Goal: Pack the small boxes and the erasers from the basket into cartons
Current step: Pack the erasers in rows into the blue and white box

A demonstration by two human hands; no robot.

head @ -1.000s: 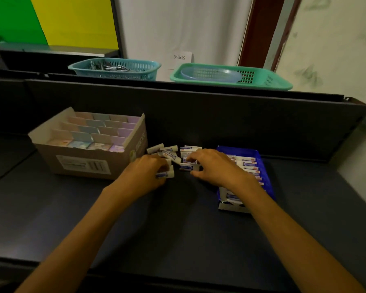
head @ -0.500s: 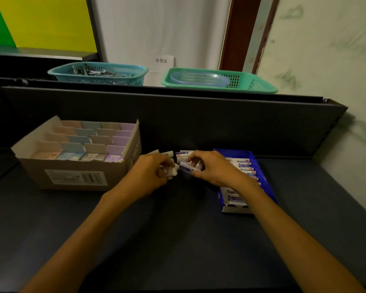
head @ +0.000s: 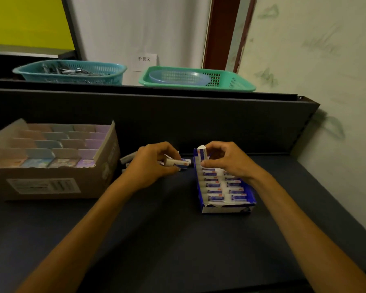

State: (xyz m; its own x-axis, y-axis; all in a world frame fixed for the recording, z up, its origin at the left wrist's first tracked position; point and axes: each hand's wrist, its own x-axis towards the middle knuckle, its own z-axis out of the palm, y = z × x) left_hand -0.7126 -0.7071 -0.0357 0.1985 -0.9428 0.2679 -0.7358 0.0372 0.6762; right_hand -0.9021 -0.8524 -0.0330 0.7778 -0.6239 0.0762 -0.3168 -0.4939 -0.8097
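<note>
dark table (head: pixel 178 240) | brown carton (head: pixel 51 182) | blue carton (head: pixel 228 208) | loose erasers (head: pixel 128 159)

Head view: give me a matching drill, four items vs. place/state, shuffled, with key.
Items:
1. blue carton
2. brown carton
3. eraser in right hand
4. eraser in left hand

States:
A. lying sideways, tip pointing right
B. left side of table, pastel boxes in rows
C. held upright over the carton's far end
D. holds two columns of erasers

Pairs: 1-D, 2-B, 3-C, 4-A
</note>
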